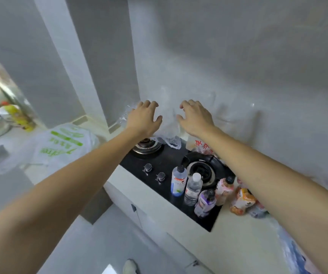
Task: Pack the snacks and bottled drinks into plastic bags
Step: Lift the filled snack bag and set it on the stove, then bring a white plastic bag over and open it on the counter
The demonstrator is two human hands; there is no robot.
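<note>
Hanging between both grips (143, 117) (195, 117), clear bag (168, 123)

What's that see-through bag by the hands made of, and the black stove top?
The clear bag looks like thin, glossy plastic film: it crinkles and the wall shows through. The stove top looks like smooth black glass, though it could be enamelled metal.

White bag (60, 147): green print, upside down, unreadable. Packet (198, 144): red Chinese characters.

Five upright bottles (193, 191) clustered on the hob's near corner; clear bag (167, 123) raised, seemingly open.
</note>
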